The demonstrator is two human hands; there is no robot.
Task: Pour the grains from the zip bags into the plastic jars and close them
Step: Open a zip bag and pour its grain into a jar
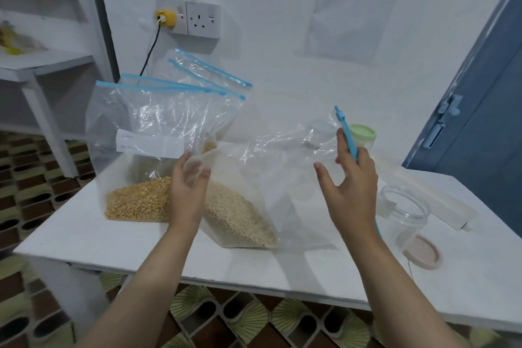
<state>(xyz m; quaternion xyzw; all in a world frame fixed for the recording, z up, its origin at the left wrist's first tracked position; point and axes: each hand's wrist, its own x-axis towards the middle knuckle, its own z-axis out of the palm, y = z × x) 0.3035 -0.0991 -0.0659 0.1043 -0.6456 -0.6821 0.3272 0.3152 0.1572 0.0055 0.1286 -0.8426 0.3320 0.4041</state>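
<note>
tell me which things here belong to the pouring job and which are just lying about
For the job: rice bag, corn bag, open jar, pink lid, green-lidded jar.
Lying about: wall socket, yellow plug, white box, wall notice.

Table [93,240] front strip bare from left corner to pink lid [422,252]. Upright zip bags [158,127] block the rear left. Open jar [404,213] and white box [449,206] crowd the right; bare surface beyond them.
</note>
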